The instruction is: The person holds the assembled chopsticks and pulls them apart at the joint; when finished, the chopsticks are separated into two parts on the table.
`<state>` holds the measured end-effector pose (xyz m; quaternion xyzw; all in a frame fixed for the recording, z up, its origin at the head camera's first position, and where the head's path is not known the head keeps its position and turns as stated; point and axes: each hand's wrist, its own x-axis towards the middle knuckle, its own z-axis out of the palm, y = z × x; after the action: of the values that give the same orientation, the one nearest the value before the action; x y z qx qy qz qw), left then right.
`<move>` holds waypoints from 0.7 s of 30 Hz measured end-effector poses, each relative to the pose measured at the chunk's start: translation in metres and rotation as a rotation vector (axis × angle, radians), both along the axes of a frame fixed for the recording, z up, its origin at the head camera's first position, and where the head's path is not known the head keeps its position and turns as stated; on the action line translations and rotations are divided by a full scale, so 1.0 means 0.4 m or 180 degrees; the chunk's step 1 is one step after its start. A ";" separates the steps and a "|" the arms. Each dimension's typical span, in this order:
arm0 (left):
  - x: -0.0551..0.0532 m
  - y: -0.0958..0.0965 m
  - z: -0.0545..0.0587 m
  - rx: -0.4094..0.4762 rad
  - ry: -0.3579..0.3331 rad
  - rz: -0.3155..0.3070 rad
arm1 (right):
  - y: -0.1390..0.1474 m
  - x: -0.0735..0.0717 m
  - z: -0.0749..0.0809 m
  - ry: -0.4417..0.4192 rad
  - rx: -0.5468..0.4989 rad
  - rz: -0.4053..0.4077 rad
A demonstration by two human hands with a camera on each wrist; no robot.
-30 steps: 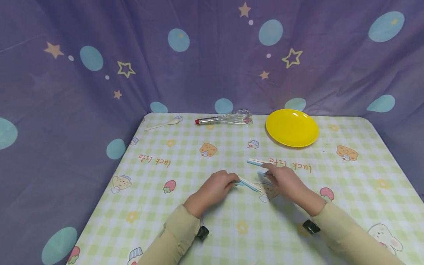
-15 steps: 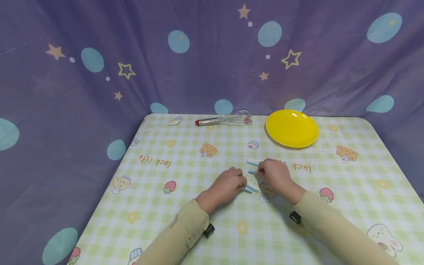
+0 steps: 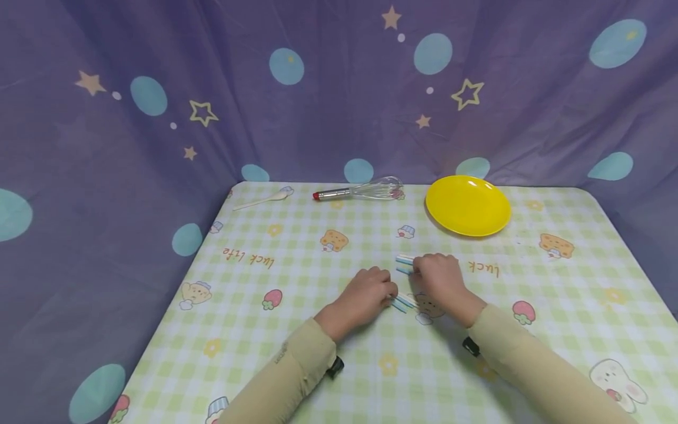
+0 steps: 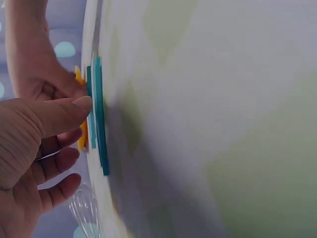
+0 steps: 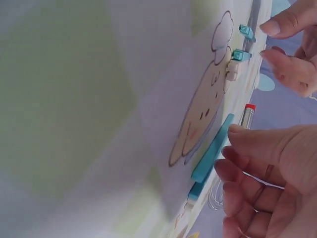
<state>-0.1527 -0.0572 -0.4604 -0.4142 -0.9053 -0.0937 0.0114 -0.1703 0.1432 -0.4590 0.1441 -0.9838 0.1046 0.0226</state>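
Observation:
Several slim bars, blue and cream and looking like bag sealing clips, lie on the checked cloth in two groups. My left hand (image 3: 362,297) is over the near group, the clips (image 3: 405,300) showing past its fingertips. In the right wrist view a gap shows between its thumb and forefinger, beside the clip ends (image 5: 241,54). At the far group, my right hand (image 3: 439,285) hovers by a blue clip (image 3: 404,271), with another clip (image 3: 405,259) behind. Its thumb tip is right at the blue clip (image 5: 213,151), the other fingers loosely bent. My hands partly cover both groups.
At the back right is a yellow plate (image 3: 468,206). A whisk (image 3: 365,189) with a red-tipped handle lies left of it, and a pale spoon (image 3: 262,200) farther left. A purple patterned curtain (image 3: 328,118) hangs behind the table.
My left hand has moved slightly right and set its clips on the cloth, its fingers now loosened. My right hand has shifted left with a blue clip, which now lies beside the far one.

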 end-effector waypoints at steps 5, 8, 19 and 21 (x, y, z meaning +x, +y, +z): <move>-0.011 -0.020 -0.003 -0.0075 0.0066 0.0057 | 0.013 0.006 0.002 -0.0045 0.0060 0.0028; -0.014 -0.020 -0.009 -0.0086 0.0093 0.0042 | 0.016 0.004 -0.007 -0.0023 0.0069 0.0055; -0.020 -0.002 -0.017 -0.0122 0.0231 -0.0029 | 0.009 -0.015 -0.008 0.0006 0.0070 -0.0035; -0.021 0.002 -0.017 -0.0140 0.0250 -0.0032 | 0.006 -0.017 -0.008 0.0043 0.0056 -0.0032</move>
<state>-0.1611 -0.0565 -0.4672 -0.4223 -0.9039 -0.0575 0.0373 -0.1773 0.1458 -0.4621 0.1400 -0.9852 0.0948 0.0284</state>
